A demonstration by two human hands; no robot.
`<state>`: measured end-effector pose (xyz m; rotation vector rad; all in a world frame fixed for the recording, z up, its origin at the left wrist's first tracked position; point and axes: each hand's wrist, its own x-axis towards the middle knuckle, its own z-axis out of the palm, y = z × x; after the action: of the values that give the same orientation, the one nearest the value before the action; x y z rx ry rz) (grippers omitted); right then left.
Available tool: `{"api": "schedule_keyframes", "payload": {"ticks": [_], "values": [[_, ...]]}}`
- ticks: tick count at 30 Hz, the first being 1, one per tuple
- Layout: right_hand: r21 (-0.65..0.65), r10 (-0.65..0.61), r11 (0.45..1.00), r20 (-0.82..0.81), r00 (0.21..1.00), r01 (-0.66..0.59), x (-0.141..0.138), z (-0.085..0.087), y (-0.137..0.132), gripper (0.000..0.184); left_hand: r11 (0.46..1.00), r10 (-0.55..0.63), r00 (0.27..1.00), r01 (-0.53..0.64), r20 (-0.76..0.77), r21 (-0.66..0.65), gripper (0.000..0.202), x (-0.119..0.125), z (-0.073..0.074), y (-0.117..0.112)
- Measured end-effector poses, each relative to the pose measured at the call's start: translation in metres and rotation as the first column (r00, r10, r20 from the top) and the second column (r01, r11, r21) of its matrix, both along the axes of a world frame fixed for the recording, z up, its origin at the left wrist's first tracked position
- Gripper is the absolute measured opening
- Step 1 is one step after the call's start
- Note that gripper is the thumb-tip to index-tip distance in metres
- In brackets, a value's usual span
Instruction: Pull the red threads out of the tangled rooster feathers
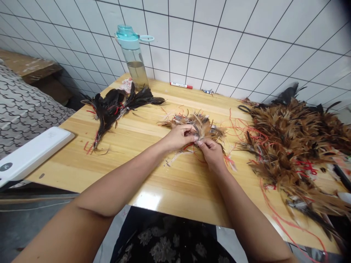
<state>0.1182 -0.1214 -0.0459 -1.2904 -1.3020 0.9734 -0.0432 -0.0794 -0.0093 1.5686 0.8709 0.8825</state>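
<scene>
While both hands meet in close, left hand [178,138] and right hand [214,153] each have fingertips pinched on a small bunch of brown feathers [204,126], mid-table. Black feathers [109,106] sit off left near a water bottle [135,60], and a way bigger brown heap [285,128] sprawls over on the right.

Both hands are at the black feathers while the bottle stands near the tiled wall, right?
Not the black feathers: the head view shows the left hand and right hand at the brownish feather bundle. The bottle does stand near the wall.
</scene>
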Motion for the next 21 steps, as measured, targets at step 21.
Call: {"api": "schedule_keyframes", "payload": {"ticks": [21], "values": [[-0.024, -0.105, 0.994, -0.097, 0.990, 0.103, 0.021, 0.024, 0.003, 0.030, 0.889, 0.135, 0.853, 0.121, -0.504, 0.442, 0.011, -0.013, 0.005, 0.001]]}}
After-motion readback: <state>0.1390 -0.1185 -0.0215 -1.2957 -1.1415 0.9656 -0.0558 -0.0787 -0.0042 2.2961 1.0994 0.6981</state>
